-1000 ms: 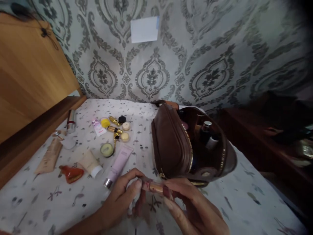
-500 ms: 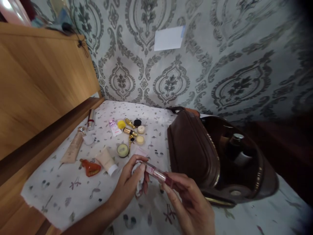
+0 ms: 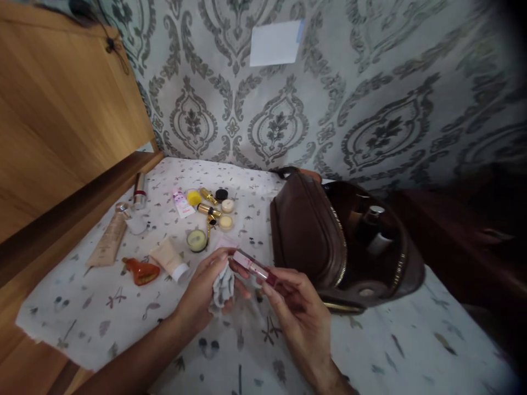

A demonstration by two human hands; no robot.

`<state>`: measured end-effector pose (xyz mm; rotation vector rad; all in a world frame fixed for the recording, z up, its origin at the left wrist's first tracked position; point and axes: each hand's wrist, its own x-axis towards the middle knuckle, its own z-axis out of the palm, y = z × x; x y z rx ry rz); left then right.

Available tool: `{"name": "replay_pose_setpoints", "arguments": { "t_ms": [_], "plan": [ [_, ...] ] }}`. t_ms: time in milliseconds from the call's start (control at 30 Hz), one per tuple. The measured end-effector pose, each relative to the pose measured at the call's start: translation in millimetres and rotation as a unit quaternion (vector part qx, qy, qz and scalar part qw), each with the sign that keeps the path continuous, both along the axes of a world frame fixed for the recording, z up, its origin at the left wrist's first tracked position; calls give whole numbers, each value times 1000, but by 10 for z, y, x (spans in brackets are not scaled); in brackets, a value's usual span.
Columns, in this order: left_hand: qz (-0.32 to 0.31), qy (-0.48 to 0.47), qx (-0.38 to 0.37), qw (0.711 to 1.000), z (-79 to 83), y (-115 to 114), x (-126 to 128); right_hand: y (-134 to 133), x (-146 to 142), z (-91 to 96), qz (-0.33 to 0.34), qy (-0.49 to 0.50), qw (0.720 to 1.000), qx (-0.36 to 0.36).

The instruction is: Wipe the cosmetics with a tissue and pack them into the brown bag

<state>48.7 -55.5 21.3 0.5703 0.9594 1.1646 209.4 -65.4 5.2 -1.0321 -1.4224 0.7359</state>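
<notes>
My right hand point(image 3: 298, 312) pinches the dark red cap end of a slim pink lip gloss tube point(image 3: 252, 266). My left hand point(image 3: 206, 288) is closed round a crumpled white cloth point(image 3: 222, 288), and its fingertips touch the other end of the tube. Both hands hover over the patterned white cloth point(image 3: 107, 307) that covers the table, just left of an open brown leather cosmetic bag point(image 3: 307, 230). Inside the bag stand dark bottles, one with a silver cap point(image 3: 374, 211).
Cosmetics lie to the left: a beige tube point(image 3: 107, 241), an orange-red bottle point(image 3: 141, 270), a cream tube point(image 3: 169, 259), a green jar point(image 3: 196, 240), gold lipsticks point(image 3: 208, 209), small round pots, a silver lipstick point(image 3: 140, 191). A wooden board point(image 3: 49, 120) rises at left. Patterned wallpaper with a white note point(image 3: 275, 43) stands behind.
The camera view has shifted, so the bag and cosmetics sit differently in frame. The pink tube has tilted up, and more of the white cloth now shows in my left hand.
</notes>
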Motion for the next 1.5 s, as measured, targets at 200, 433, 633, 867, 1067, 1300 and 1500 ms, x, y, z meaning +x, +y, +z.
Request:
{"name": "replay_pose_setpoints", "arguments": {
  "t_ms": [200, 433, 633, 867, 1067, 1300, 1500],
  "plan": [
    [24, 21, -16, 999, -17, -15, 4, 3, 38, -89, -7, -6, 1000, 14],
    [49, 54, 4, 997, 8, -34, 8, 82, 35, -291, -2, -56, 998, 18],
    [-78, 134, 103, 983, -5, -108, 4, 168, 8, -379, 39, -97, 994, -8],
    [-120, 195, 167, 959, 52, -155, -2, 231, -35, -436, 74, -195, 976, 55],
    [-118, 274, 186, 936, 79, -133, -16, 249, -80, -495, 116, -226, 964, 83],
    [-89, 591, 304, 742, 277, 261, -492, 125, -98, -413, 119, -237, 964, 18],
    [-126, 808, 216, 534, 230, 957, -776, 126, -72, -416, 105, -240, 965, -15]
  ]
}}
